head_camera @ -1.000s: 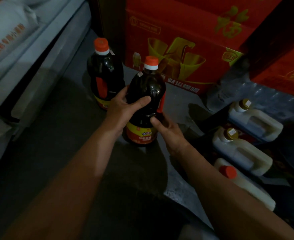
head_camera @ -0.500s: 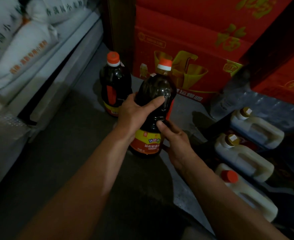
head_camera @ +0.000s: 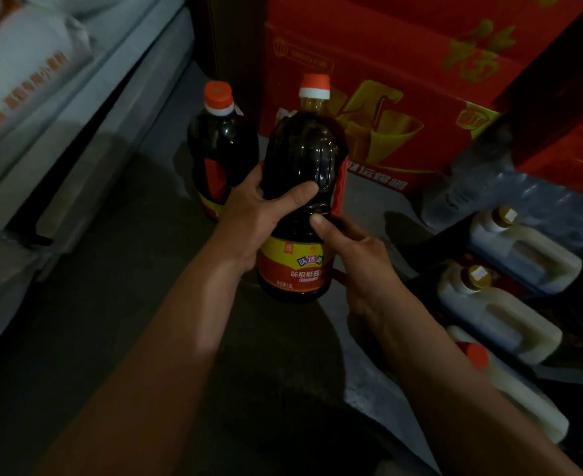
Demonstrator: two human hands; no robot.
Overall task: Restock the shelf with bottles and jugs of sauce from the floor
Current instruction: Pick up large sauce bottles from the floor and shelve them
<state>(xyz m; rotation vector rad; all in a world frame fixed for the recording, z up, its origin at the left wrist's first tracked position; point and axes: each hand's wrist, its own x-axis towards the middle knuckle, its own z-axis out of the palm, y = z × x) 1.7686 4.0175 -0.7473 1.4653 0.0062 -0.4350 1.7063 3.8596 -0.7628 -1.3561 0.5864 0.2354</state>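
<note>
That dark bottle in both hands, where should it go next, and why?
Probably up and to the left, toward the shelf. The left hand and right hand both grip the dark bottle, so it looks secure to carry. A second bottle stands on the floor behind it, and three jugs wait at the right.

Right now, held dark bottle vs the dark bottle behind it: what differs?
The held bottle is gripped by the left hand and right hand; the rear bottle is untouched, standing on the floor.
The held bottle shows its yellow and red label in full; the rear bottle's label is mostly hidden behind the left hand.
The held bottle is nearer the camera.
Shared: dark contents, orange caps with white collars, upright.
</note>
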